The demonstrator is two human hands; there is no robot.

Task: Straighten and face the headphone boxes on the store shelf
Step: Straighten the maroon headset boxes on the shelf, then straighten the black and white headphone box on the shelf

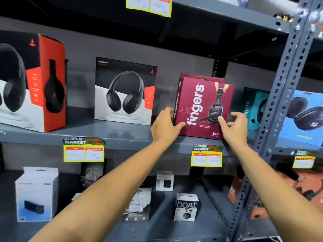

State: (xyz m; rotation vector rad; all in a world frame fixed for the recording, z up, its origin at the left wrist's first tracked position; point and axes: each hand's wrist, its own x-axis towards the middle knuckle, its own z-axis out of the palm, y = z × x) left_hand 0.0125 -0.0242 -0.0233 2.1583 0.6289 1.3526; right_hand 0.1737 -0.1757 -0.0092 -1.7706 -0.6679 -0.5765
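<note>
A maroon headset box stands on the middle shelf, its front toward me and slightly tilted. My left hand grips its lower left corner, thumb on the front face. My right hand touches its lower right edge, fingers curled. A second maroon box stands right behind it. To the left stand a black-and-white headphone box, turned a little, and a large black-and-red headphone box turned so its red side shows.
A grey perforated steel upright rises at the right. Behind it stand a teal headset box and a blue headphone box. Yellow price tags hang on the shelf edge. Small earbud boxes sit on the lower shelf.
</note>
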